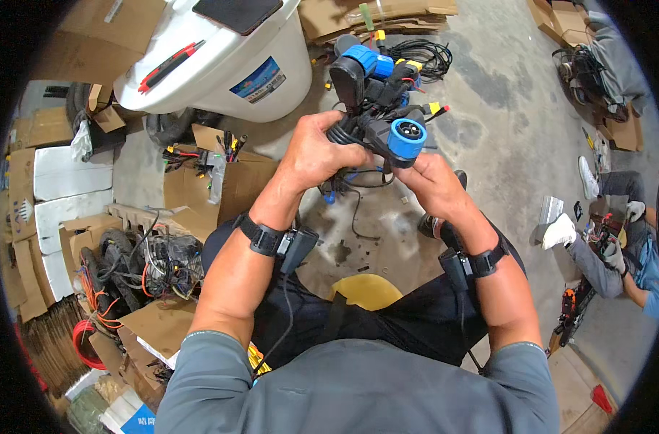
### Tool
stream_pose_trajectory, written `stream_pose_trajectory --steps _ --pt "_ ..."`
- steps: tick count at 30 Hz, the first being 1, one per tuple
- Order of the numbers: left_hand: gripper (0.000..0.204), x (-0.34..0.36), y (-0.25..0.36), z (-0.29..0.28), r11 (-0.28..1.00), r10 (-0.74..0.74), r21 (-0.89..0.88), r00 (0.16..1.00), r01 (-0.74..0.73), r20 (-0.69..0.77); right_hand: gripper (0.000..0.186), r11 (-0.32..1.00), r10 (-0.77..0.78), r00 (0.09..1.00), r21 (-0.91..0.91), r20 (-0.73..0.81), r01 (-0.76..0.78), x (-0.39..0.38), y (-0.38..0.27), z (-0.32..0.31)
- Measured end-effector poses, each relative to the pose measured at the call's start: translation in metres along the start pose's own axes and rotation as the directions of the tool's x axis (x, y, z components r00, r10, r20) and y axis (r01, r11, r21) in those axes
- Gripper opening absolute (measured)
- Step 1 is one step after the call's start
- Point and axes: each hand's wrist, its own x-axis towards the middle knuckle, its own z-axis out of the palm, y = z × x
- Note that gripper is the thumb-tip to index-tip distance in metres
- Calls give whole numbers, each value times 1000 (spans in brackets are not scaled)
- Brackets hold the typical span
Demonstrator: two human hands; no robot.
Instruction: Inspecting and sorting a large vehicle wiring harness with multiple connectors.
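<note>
My left hand point(316, 153) is closed around a looped black cable point(344, 136). At the cable's right end is a black plug with a blue collar point(407, 139), its round pin face turned up. My right hand point(436, 184) is closed under this plug, thumb against it; its fingertips are partly hidden. Just beyond my hands is a cluster of black cables with blue collars point(360, 55) and yellow connectors point(409, 65). Whether some of these hang from my hands or lie on the floor, I cannot tell. Black straps with small devices circle both wrists.
A white tub point(286, 79) at the far left bears a red-and-black pen point(170, 65) and a dark flat device point(237, 13). Cardboard boxes with wires point(221, 181) and small tires point(116, 264) stand left. A coiled black cable point(434, 59) lies beyond. At right, a gloved co-worker point(615, 253) sits.
</note>
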Motion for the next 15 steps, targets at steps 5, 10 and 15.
stream_pose_trajectory --steps 5,10,15 --pt "31 -8 -2 11 992 81 -99 993 -73 82 30 987 163 983 -2 -82 -164 8 -14 4" --pt "30 -10 -11 18 963 1 -258 959 76 284 29 979 61 992 -187 -107 -80 14 2 7" --pt "29 -9 -20 21 961 -58 -245 961 127 269 21 966 235 968 -92 -89 -243 13 -12 15"
